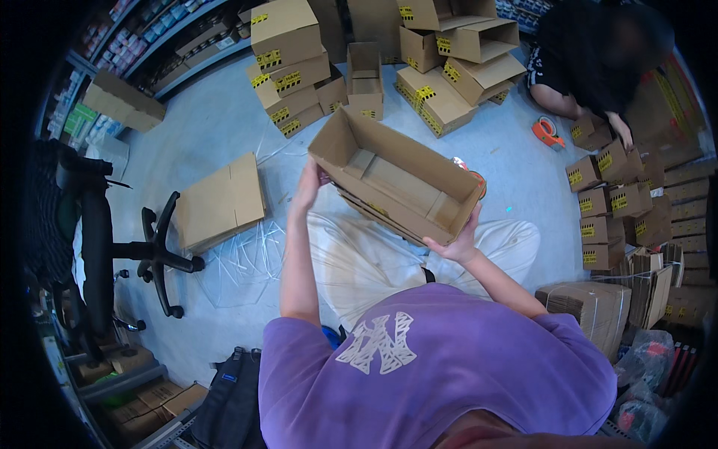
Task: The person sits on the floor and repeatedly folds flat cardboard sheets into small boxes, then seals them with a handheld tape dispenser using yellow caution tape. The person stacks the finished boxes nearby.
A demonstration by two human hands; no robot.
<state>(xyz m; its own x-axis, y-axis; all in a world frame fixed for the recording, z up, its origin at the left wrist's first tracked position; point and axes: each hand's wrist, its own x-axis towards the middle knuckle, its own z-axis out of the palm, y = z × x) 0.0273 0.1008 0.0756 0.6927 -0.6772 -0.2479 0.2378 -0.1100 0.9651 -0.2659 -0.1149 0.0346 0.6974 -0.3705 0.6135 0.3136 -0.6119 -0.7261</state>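
Observation:
I hold an open brown cardboard box (396, 179) above my lap, its open top facing me and its bottom flaps folded in. My left hand (308, 187) grips its left corner. My right hand (456, 241) supports its lower right corner from beneath. Under the box, flat cardboard sheets peek out along its lower edge. My legs in light trousers (374, 258) stretch out below it on the pale blue floor.
A pile of assembled boxes (374, 67) lies ahead. Flattened cardboard (218, 202) and clear plastic straps lie at left beside a black office chair (120, 239). Another person (591, 67) works at upper right near an orange tape dispenser (547, 132). Small stacked boxes (613, 202) and bundled flat cardboard (594, 307) sit right.

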